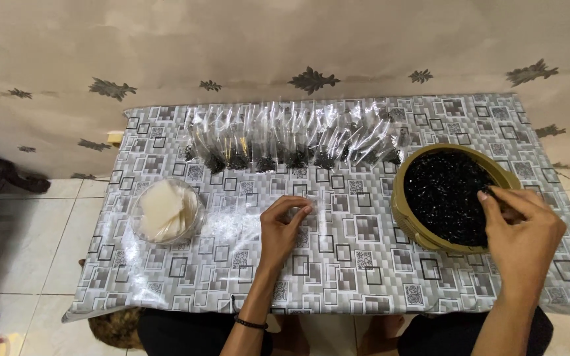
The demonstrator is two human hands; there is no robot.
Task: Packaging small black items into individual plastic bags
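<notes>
The left hand (284,227) rests on the surface (338,264), its fingers (301,209) pinched together on a small clear bag (308,212) that lies flat on the patterned cloth near the middle. The right hand (519,231) reaches into the round bowl (409,214) at the right end of the surface, fingers drawn together at the rim of the heap of small black pieces (443,191); whether they actually grip any of the pieces cannot be told. Along the far side of the surface lies a row of clear bags (291,142), each with a dark clump at its lower end. Toward the left stands a clear tub (166,212) holding a stack of pale sheets. A dark band circles the left wrist. Beyond the surface hangs a pale curtain with leaf prints.
</notes>
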